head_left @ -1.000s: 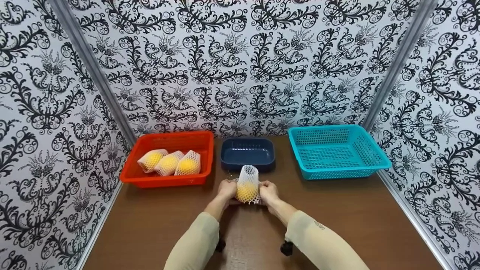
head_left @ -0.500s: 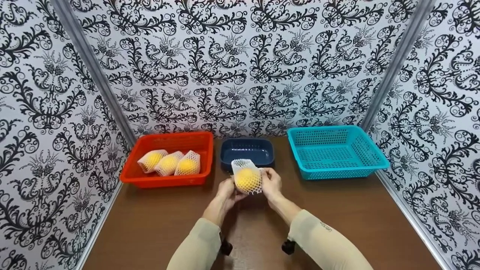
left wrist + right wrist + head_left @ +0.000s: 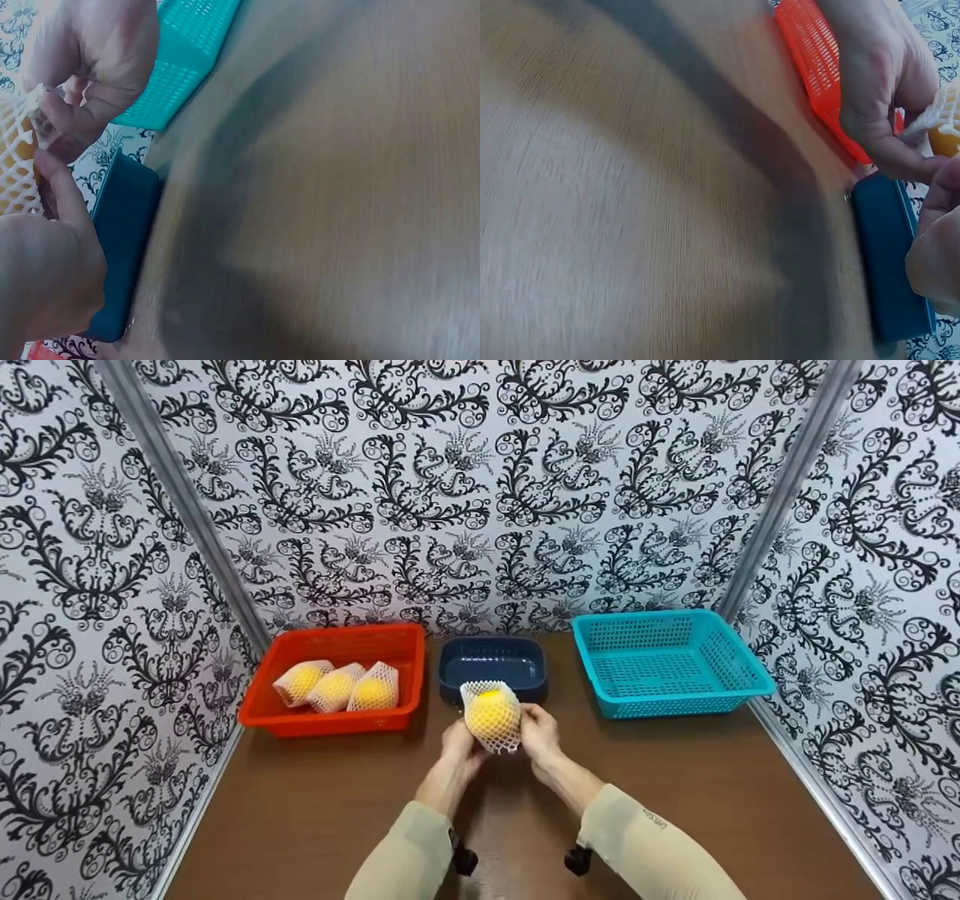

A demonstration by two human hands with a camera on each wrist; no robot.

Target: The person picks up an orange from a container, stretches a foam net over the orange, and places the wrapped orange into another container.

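Note:
A round yellow fruit (image 3: 493, 715) sits inside a white foam net sleeve (image 3: 504, 744), held up over the table between both hands. From the left side, my left hand (image 3: 459, 746) grips the netted fruit, its fingers partly hidden behind it. My right hand (image 3: 540, 733) pinches the net's edge on the other side. In the left wrist view, the right hand's curled fingers (image 3: 66, 118) hold the netting close to the left thumb. The right wrist view catches only part of the net (image 3: 946, 112) at its edge.
An orange-red basket (image 3: 330, 725) on the left contains three netted yellow fruits (image 3: 335, 688). A small dark blue tray (image 3: 491, 649) stands at the back middle, just beyond the hands. To the right is a turquoise perforated basket (image 3: 675, 705). Patterned walls enclose the brown table (image 3: 712, 810).
The netted fruit has risen from lower over the table and tipped, so more of the fruit shows through the sleeve's top opening. Both hands have moved with it.

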